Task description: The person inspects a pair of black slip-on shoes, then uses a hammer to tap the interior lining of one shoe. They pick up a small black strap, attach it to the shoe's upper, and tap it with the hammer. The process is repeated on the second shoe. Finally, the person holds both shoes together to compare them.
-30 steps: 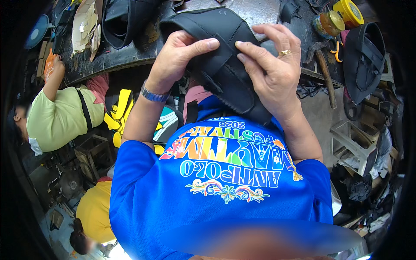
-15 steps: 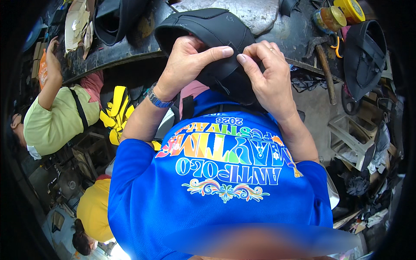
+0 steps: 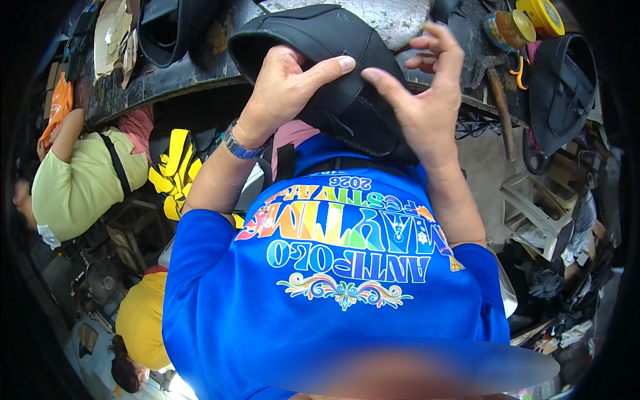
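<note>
A black stitched shoe upper (image 3: 353, 40) is in front of me at the table's near edge, its opening toward the left. My left hand (image 3: 287, 83) grips it, fingers inside the rim and thumb pressed flat on the outer surface. On the other side, my right hand (image 3: 430, 97) has its fingers spread and raised off the upper. The tip of its thumb is at the upper's surface, close to the left thumb; whether it touches I cannot tell. The lower part of the upper hangs against my lap.
On the dark table (image 3: 213, 73) lie another black upper (image 3: 175, 30), torn cardboard (image 3: 113, 40), a jar (image 3: 510, 30) and a yellow tub (image 3: 540, 17). A hammer (image 3: 500, 107) overhangs the edge, near a further black upper (image 3: 563, 93). A stool (image 3: 540, 217) stands right; co-workers (image 3: 87, 180) sit left.
My right hand's fingers have opened and lifted away from the upper, where they were curled beside it. My left hand keeps its grip. The co-worker's arm at left has come down beside an orange bag.
</note>
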### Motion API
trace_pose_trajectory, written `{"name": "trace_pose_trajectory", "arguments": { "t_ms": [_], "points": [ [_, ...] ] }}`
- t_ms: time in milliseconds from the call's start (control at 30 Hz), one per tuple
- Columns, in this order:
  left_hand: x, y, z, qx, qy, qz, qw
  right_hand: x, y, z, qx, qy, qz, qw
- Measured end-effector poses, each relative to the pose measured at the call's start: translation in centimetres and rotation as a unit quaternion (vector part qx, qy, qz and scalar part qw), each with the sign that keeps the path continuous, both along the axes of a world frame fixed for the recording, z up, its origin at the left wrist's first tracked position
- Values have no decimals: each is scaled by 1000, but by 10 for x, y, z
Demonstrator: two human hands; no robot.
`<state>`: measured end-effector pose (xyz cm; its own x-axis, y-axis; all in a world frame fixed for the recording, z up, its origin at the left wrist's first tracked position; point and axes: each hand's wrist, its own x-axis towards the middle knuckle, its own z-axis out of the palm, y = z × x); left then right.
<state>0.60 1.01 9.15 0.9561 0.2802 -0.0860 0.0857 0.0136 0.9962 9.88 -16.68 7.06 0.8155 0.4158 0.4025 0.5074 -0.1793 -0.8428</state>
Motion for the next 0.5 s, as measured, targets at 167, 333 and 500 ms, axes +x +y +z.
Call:
{"name": "trace_pose_trajectory", "arguments": {
  "t_ms": [167, 333, 500],
  "points": [
    [-1, 0, 6, 16, -26, 6, 1000, 28, -7, 1, 177, 526, 220, 802],
    [-1, 0, 7, 6, -31, 20, 999, 33, -4, 3, 146, 579, 282, 751],
    [-4, 1, 2, 3, -36, 29, 999, 38, 3, 7, 98, 595, 301, 738]
  ]
}}
